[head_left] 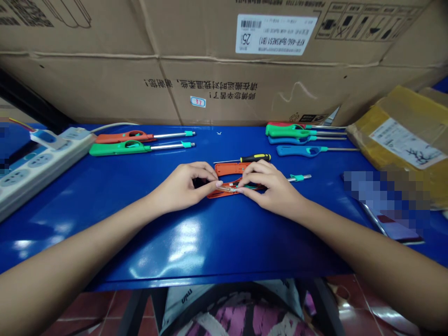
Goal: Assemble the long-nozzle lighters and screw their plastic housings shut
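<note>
Pinching the clear insert (227,189) at the orange shell (213,193), left hand (182,186) and right hand (272,186) could misalign it by pulling unevenly.

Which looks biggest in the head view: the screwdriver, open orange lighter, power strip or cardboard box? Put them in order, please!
1. Cardboard box
2. Power strip
3. Open orange lighter, though partly hidden
4. Screwdriver
</note>
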`<state>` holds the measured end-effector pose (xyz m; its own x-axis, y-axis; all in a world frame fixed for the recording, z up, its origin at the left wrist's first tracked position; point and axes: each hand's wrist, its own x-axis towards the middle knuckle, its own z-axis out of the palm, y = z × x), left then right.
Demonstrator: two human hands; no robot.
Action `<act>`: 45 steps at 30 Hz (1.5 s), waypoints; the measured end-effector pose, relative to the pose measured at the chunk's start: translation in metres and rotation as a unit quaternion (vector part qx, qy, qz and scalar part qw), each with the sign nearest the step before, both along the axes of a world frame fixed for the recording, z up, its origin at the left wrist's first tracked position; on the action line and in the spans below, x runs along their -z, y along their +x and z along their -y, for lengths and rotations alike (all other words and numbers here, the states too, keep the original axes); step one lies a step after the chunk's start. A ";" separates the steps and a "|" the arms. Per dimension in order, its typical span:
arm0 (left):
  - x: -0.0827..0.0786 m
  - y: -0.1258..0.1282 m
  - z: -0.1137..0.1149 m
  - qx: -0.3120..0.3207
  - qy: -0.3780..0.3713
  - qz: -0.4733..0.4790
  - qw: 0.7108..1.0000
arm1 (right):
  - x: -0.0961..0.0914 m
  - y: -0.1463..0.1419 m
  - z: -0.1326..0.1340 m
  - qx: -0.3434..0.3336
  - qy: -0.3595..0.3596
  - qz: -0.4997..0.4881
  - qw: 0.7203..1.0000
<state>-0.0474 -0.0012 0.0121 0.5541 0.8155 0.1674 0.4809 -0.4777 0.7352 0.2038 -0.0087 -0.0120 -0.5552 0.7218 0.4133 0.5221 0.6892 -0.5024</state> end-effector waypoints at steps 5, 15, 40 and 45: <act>0.001 -0.001 0.000 0.011 0.002 0.007 1.000 | 0.002 -0.001 -0.002 0.006 0.004 -0.020 1.000; 0.002 -0.003 0.000 0.015 0.043 -0.033 0.998 | -0.003 -0.003 0.001 0.011 0.004 -0.029 0.999; 0.001 -0.006 0.005 0.083 0.240 -0.119 0.960 | -0.005 0.006 0.001 -0.055 -0.013 0.031 0.998; 0.002 -0.005 0.007 0.065 0.196 -0.104 0.973 | -0.004 0.006 0.000 -0.054 -0.026 0.034 0.998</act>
<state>-0.0524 -0.0082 0.0103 0.7037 0.6324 0.3239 0.5169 -0.7684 0.3773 0.2096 -0.0092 -0.0077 -0.6555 0.6761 0.3364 0.4807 0.7171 -0.5046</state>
